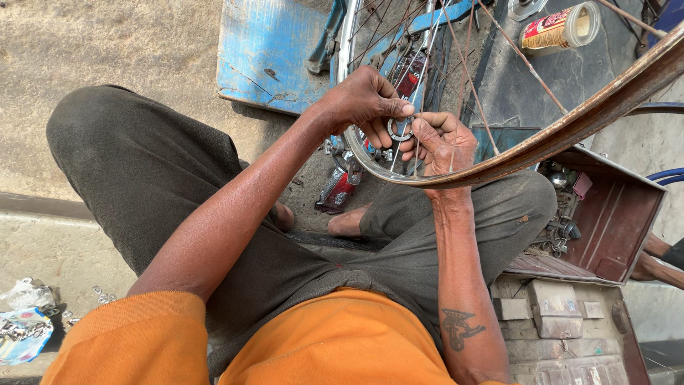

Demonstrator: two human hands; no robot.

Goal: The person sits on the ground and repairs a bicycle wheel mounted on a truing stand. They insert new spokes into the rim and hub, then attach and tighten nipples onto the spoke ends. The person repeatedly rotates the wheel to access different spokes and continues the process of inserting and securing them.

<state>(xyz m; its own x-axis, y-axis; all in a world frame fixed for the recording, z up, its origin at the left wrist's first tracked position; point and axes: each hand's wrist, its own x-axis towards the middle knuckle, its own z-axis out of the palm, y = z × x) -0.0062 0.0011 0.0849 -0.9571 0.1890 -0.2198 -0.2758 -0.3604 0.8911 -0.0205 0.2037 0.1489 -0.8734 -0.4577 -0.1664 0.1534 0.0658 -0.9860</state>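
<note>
A bicycle wheel with a rusty brown rim (584, 117) and thin spokes (467, 71) stands across my lap. My left hand (363, 100) pinches a small round metal spoke key (399, 130) at the rim's lower edge. My right hand (442, 142) grips the rim next to it, its fingertips touching the key and a spoke. A second, silver rim (347, 43) runs behind my left hand.
An open reddish metal toolbox (613, 214) with small parts sits at the right. A blue metal plate (267, 50) lies ahead. A tin can (563, 27) lies at the top right. Torn packets and small nuts (28, 321) lie at the left. Another person's arm (659, 260) shows at the right edge.
</note>
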